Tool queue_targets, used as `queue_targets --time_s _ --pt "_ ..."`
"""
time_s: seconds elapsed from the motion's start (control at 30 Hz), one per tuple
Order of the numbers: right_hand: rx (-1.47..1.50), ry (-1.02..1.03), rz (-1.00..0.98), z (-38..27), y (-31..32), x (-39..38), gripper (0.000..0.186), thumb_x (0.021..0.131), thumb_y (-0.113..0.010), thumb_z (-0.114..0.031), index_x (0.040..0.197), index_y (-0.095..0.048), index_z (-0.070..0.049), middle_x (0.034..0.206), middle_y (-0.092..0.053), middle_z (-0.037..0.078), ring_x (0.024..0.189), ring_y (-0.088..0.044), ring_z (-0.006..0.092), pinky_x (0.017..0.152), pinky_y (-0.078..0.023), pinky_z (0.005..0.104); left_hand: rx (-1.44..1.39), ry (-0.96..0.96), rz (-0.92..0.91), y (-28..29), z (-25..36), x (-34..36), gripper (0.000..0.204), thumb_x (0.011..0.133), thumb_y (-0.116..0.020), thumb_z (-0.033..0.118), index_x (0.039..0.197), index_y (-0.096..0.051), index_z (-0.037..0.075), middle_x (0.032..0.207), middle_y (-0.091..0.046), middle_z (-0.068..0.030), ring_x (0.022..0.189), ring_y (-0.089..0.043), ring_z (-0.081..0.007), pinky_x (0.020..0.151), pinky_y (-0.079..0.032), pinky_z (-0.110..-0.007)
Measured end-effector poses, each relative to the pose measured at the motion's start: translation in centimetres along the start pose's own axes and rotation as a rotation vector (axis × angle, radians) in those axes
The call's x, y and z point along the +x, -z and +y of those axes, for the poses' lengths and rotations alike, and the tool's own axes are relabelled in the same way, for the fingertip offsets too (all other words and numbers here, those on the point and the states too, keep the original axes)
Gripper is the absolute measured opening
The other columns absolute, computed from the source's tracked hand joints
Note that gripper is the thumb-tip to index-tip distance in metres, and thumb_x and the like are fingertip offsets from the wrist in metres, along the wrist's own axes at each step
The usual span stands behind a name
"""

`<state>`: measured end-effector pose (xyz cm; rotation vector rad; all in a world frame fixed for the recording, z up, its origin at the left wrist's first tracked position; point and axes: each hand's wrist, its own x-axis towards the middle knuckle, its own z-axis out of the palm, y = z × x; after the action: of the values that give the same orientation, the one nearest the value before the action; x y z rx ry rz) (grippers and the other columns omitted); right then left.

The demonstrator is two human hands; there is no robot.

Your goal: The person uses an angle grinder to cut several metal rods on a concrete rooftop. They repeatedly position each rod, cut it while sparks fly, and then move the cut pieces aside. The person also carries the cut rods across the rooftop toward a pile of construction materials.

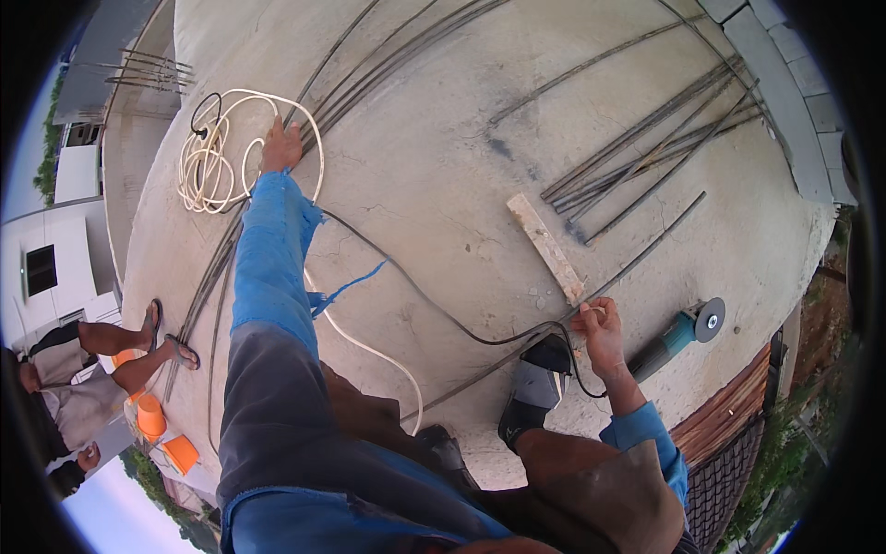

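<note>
My left arm stretches far out, and my left hand (281, 148) is closed on a long dark steel bar (337, 51) beside a loose coil of white cable (210, 166). My right hand (602, 331) is near my foot, thumb and fingers pinched at another steel bar (655, 237), by the end of a dusty wooden strip (544, 242). Exactly how the fingertips meet the bar is hard to make out. Just right of that hand lies a teal and black angle grinder (678, 337) with its disc facing up. A black cord (420, 291) runs close to the hand.
Several steel bars (646, 138) lie across the concrete slab (415, 148) at the upper right. My shoe (538, 386) stands beside the black cord. Another person's sandalled feet (180, 351) and orange containers (150, 417) are at the left. A block wall (784, 111) borders the slab's right side.
</note>
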<state>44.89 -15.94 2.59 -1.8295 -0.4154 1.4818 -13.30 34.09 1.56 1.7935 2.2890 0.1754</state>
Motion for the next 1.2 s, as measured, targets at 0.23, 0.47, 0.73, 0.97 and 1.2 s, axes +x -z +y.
queue_targets --time_s 0.23,0.47,0.73,0.97,1.2 --pt "-0.065 -0.090 -0.104 -0.7 -0.3 -1.7 0.021 0.112 -0.068 -0.022 0.116 -0.060 -0.003 0.098 -0.077 0.008 0.090 -0.071 0.0162 0.083 -0.056 0.0305 0.238 0.193 0.094 -0.3 0.9 -1.1 0.053 0.112 -0.049 0.053 0.152 -0.062 0.021 0.156 -0.059 -0.0179 0.148 -0.054 -0.0411 0.117 -0.026 -0.081" --pt "-0.110 -0.059 -0.008 1.1 -2.4 -2.0 0.022 0.111 -0.069 -0.022 0.104 -0.064 -0.002 0.087 -0.074 0.004 0.074 -0.057 0.0073 0.067 -0.045 0.0285 0.284 -0.091 0.011 -1.3 0.7 -2.5 0.045 0.116 -0.044 0.047 0.133 -0.072 0.015 0.142 -0.065 -0.0127 0.136 -0.060 -0.0387 0.110 -0.037 -0.072" --pt "-0.141 0.088 -0.017 -0.3 -3.3 -4.6 0.024 0.110 -0.068 -0.022 0.103 -0.060 0.000 0.084 -0.074 0.007 0.077 -0.067 0.0113 0.070 -0.051 0.0309 0.144 -0.154 -0.101 -1.5 6.9 -11.6 0.057 0.117 -0.043 0.054 0.121 -0.068 0.003 0.121 -0.073 -0.0258 0.120 -0.066 -0.0451 0.101 -0.046 -0.065" --pt "-0.012 0.009 -0.007 -3.1 -2.3 -5.1 0.021 0.112 -0.064 -0.020 0.110 -0.060 0.001 0.087 -0.073 0.008 0.078 -0.073 0.0142 0.070 -0.058 0.0296 -0.299 -0.069 -0.065 -3.9 11.6 -18.7 0.052 0.107 -0.069 0.047 0.125 -0.060 -0.001 0.098 -0.075 -0.0235 0.090 -0.074 -0.0400 0.084 -0.055 -0.050" --pt "-0.101 0.142 0.175 -6.6 3.2 0.8 0.022 0.113 -0.065 -0.020 0.110 -0.060 0.000 0.086 -0.072 0.007 0.067 -0.070 0.0134 0.064 -0.059 0.0299 -0.518 -0.054 -0.016 -2.1 24.2 -18.1 0.061 0.098 -0.081 0.039 0.136 -0.056 -0.003 0.100 -0.078 -0.0249 0.102 -0.077 -0.0433 0.090 -0.059 -0.050"
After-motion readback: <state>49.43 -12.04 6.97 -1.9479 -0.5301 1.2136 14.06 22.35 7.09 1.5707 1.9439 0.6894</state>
